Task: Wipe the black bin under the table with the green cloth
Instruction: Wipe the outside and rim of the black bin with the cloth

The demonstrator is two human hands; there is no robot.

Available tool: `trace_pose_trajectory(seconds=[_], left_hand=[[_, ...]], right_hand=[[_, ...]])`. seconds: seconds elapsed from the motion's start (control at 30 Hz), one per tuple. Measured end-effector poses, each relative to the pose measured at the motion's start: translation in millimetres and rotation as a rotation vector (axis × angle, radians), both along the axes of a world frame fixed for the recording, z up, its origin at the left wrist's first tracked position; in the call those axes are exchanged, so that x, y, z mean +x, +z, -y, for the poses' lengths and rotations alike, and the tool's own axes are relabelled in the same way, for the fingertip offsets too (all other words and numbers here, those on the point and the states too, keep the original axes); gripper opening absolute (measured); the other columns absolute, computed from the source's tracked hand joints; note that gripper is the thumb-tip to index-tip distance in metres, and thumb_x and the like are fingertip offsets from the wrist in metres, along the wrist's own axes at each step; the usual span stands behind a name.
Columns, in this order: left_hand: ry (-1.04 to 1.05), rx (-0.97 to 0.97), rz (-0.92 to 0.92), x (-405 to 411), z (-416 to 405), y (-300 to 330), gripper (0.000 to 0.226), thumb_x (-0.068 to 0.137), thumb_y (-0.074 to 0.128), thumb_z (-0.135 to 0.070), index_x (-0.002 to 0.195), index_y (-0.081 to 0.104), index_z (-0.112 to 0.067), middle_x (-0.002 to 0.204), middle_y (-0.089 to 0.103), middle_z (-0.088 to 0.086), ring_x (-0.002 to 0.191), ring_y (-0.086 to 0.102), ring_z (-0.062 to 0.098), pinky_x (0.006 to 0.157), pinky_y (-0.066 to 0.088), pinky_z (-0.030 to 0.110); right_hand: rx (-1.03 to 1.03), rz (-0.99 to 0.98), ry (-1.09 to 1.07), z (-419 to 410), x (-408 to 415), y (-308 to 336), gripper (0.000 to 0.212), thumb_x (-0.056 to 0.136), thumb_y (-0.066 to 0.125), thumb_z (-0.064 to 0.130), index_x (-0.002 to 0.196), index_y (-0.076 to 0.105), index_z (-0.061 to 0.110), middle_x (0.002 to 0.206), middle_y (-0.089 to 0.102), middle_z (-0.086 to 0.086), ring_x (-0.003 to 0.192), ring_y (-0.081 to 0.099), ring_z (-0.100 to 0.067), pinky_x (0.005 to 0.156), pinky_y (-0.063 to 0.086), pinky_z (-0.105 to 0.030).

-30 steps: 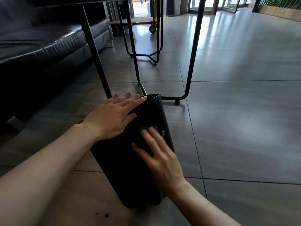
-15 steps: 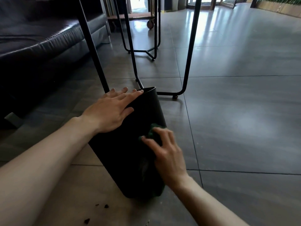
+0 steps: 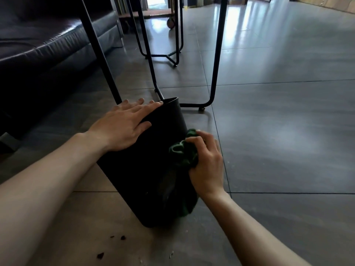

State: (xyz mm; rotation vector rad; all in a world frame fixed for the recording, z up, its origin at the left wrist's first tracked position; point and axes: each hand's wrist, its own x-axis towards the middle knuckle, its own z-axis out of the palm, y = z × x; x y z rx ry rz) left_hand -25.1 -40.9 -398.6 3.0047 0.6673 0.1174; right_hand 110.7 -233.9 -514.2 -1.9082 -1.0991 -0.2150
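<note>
Bunching the green cloth [image 3: 184,153], the right hand [image 3: 206,166] hides the bin's [image 3: 146,179] side.

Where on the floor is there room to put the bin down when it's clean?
The widest bare floor is right of the bin and the right hand, past the table legs. It is crowded left of the bin, between the sofa and the left hand, and crumbs lie on the near tiles.

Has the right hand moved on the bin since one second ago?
Yes. The right hand, gripping the green cloth, has slid from the black bin's upper face towards its right edge.
</note>
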Motion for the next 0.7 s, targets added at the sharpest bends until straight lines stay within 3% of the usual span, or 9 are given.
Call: trace_pose_trajectory(seconds=[0.17, 0.27, 0.33, 0.4, 0.47, 0.53, 0.63, 0.7], left_hand=[[0.009, 0.007, 0.004, 0, 0, 2, 0.06, 0.105, 0.035, -0.042, 0.158, 0.008, -0.048, 0.167, 0.027, -0.009, 0.157, 0.012, 0.012, 0.128, 0.008, 0.038], [0.011, 0.001, 0.018, 0, 1, 2, 0.06, 0.105, 0.037, -0.04, 0.158, 0.009, -0.048, 0.166, 0.027, -0.01, 0.157, 0.011, 0.012, 0.126, 0.007, 0.035], [0.006, 0.003, 0.021, 0, 2, 1, 0.059, 0.105, 0.036, -0.042, 0.157, 0.008, -0.05, 0.166, 0.025, -0.012, 0.156, 0.01, 0.011, 0.127, 0.007, 0.036], [0.005, 0.002, 0.013, 0, 1, 2, 0.059, 0.105, 0.035, -0.043, 0.157, 0.007, -0.051, 0.167, 0.024, -0.013, 0.156, 0.01, 0.01, 0.127, 0.007, 0.037], [0.019, -0.004, 0.01, 0, 0, 3, 0.059, 0.105, 0.035, -0.043, 0.156, 0.008, -0.051, 0.167, 0.024, -0.012, 0.157, 0.009, 0.01, 0.127, 0.006, 0.038], [0.034, -0.013, 0.014, 0, 0, 4, 0.059, 0.105, 0.035, -0.044, 0.156, 0.008, -0.052, 0.167, 0.025, -0.011, 0.157, 0.009, 0.011, 0.127, 0.006, 0.037], [0.023, -0.014, 0.021, 1, 0, 2, 0.059, 0.104, 0.036, -0.044, 0.155, 0.008, -0.053, 0.166, 0.026, -0.009, 0.156, 0.011, 0.012, 0.126, 0.007, 0.036], [0.022, -0.007, 0.018, 1, 0, 1, 0.059, 0.104, 0.036, -0.045, 0.155, 0.008, -0.053, 0.166, 0.028, -0.009, 0.156, 0.012, 0.013, 0.127, 0.009, 0.038]], right_hand=[[-0.1, -0.007, 0.06, -5, -33, -18, 0.053, 0.079, 0.081, -0.001, 0.127, 0.069, 0.017, 0.142, 0.05, -0.019, 0.13, 0.053, -0.039, 0.092, 0.059, -0.044], [-0.154, 0.234, 0.191, 5, -65, -45, 0.026, 0.082, 0.079, 0.014, 0.106, 0.068, 0.015, 0.123, 0.061, -0.018, 0.114, 0.06, -0.038, 0.081, 0.06, -0.041], [-0.203, 0.289, 0.224, 16, -74, -58, 0.022, 0.081, 0.078, 0.02, 0.098, 0.065, 0.017, 0.111, 0.062, -0.012, 0.101, 0.06, -0.033, 0.074, 0.057, -0.041], [-0.258, 0.28, 0.2, 23, -73, -61, 0.025, 0.08, 0.071, 0.019, 0.103, 0.062, 0.021, 0.107, 0.06, -0.007, 0.097, 0.06, -0.03, 0.065, 0.055, -0.04], [-0.261, 0.225, 0.108, 23, -67, -52, 0.04, 0.073, 0.061, 0.011, 0.111, 0.057, 0.024, 0.105, 0.059, -0.003, 0.091, 0.061, -0.028, 0.052, 0.051, -0.036], [-0.158, 0.062, -0.057, 14, -53, -36, 0.057, 0.064, 0.064, -0.006, 0.111, 0.052, 0.023, 0.099, 0.059, -0.001, 0.083, 0.063, -0.029, 0.047, 0.045, -0.035], [0.01, -0.171, -0.197, -8, -26, -13, 0.057, 0.066, 0.062, -0.019, 0.107, 0.051, 0.018, 0.101, 0.06, -0.003, 0.089, 0.062, -0.028, 0.06, 0.045, -0.034], [0.034, -0.219, -0.194, -17, -19, -5, 0.051, 0.072, 0.061, -0.016, 0.112, 0.057, 0.013, 0.116, 0.059, -0.005, 0.101, 0.061, -0.029, 0.072, 0.051, -0.035]])
